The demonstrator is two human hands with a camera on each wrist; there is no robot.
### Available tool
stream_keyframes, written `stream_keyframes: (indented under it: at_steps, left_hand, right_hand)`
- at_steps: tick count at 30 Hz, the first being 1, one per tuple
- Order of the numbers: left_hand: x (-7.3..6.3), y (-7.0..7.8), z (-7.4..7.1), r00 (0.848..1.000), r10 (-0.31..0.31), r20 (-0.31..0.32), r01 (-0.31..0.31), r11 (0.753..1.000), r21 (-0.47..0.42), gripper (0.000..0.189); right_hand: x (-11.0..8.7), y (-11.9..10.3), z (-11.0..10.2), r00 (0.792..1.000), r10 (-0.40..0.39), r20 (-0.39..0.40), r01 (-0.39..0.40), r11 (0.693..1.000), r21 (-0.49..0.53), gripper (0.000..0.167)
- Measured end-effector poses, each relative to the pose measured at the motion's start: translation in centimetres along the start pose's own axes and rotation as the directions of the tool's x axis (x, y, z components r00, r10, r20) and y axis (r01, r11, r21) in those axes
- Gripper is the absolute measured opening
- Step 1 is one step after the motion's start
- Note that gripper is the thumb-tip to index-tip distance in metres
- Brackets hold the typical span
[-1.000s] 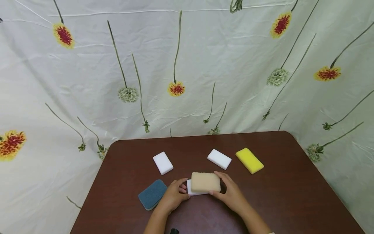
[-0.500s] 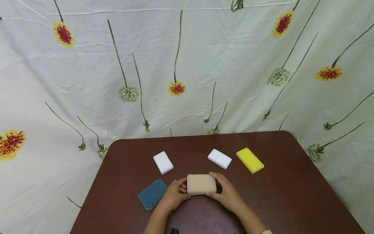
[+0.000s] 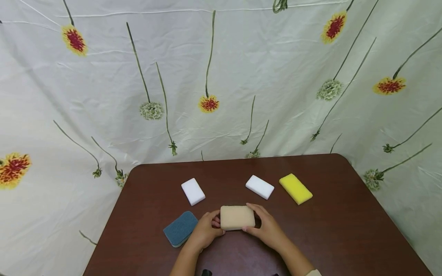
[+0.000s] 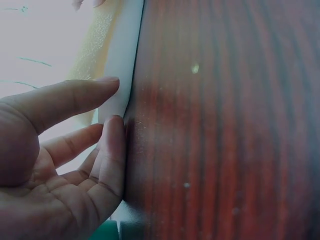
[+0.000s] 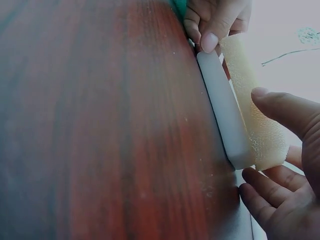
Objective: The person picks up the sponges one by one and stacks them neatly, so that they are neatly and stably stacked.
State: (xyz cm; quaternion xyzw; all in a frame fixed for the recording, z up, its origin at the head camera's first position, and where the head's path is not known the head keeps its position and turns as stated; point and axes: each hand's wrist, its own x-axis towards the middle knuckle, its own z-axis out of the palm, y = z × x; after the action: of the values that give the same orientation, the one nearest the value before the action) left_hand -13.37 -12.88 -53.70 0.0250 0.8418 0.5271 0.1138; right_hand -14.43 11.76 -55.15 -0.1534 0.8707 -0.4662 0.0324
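A beige sponge (image 3: 237, 217) lies over a white sponge (image 5: 225, 110) near the table's front middle, almost covering it in the head view. My right hand (image 3: 269, 229) holds the beige sponge by its right end, thumb on the near side and fingers on the far side. At the other end, my left hand (image 3: 206, 231) grips the white sponge underneath, its thumb (image 4: 100, 92) against the near edge. The right wrist view shows a narrow gap between the two sponges toward the left end. The white sponge rests on the table.
A blue sponge (image 3: 180, 229) lies left of my left hand. Farther back on the brown table (image 3: 331, 230) are two white sponges, the left one (image 3: 193, 191) and the right one (image 3: 260, 187), and a yellow sponge (image 3: 295, 188). A floral cloth (image 3: 228, 69) hangs behind.
My right hand has brought the beige sponge left and slightly toward me, over the white sponge, which showed at the left and front before. The left hand has stayed in place.
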Motion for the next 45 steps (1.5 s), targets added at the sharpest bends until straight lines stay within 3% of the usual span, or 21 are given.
stream_keyframes:
  at_steps: [11, 22, 28, 37, 45]
  left_hand:
    - [-0.1, 0.0, -0.3, 0.998, -0.032, 0.058, 0.034, 0.998, -0.045, 0.095]
    - [-0.2, -0.2, -0.7, 0.996, -0.016, 0.093, 0.024, 0.996, -0.084, 0.089]
    - [-0.3, -0.1, -0.5, 0.996, -0.011, 0.085, 0.019, 0.996, -0.092, 0.085]
    - [-0.3, -0.1, -0.4, 0.997, -0.009, 0.071, 0.016, 0.995, -0.094, 0.084]
    - [-0.3, 0.0, -0.4, 0.998, -0.009, 0.066, 0.015, 0.996, -0.091, 0.084]
  right_hand:
    - [0.1, -0.1, -0.1, 1.000, -0.009, 0.024, 0.009, 1.000, -0.014, 0.079]
    - [0.0, -0.1, -0.1, 0.999, -0.016, 0.030, 0.016, 1.000, -0.017, 0.082]
    - [-0.1, -0.2, -0.2, 0.999, 0.015, 0.030, -0.017, 0.999, 0.044, 0.084]
    - [0.0, 0.1, -1.5, 0.997, 0.024, -0.068, -0.018, 0.995, 0.101, 0.073]
    - [-0.1, 0.6, -3.7, 0.984, 0.077, -0.161, -0.065, 0.995, 0.078, 0.070]
